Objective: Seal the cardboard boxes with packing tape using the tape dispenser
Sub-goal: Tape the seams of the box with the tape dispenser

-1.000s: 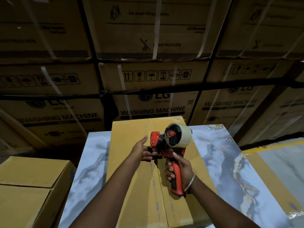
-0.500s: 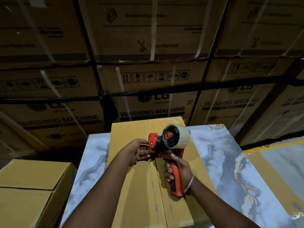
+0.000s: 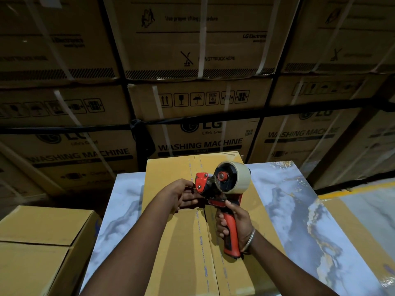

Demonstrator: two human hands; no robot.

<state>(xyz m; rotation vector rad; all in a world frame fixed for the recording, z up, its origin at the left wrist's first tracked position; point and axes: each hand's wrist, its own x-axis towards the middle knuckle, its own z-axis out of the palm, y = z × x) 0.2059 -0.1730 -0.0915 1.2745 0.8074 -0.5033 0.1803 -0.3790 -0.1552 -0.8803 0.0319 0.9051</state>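
A long yellow cardboard box (image 3: 171,242) lies on a marble-patterned table (image 3: 299,210), its flaps closed along a centre seam with dotted print lines. Above it I hold a red and black tape dispenser (image 3: 222,189) with a roll of pale tape (image 3: 237,178). My right hand (image 3: 235,225) is wrapped around the red handle. My left hand (image 3: 181,194) pinches at the front end of the dispenser, by its red guard; the tape end itself is too small to make out.
A second yellow cardboard box (image 3: 38,242) stands low at the left. A wall of stacked washing-machine cartons (image 3: 192,60) with white straps rises right behind the table. A yellow floor line (image 3: 352,189) shows at the right.
My left hand has curled in and closed onto the dispenser's front end. The dispenser has shifted only slightly.
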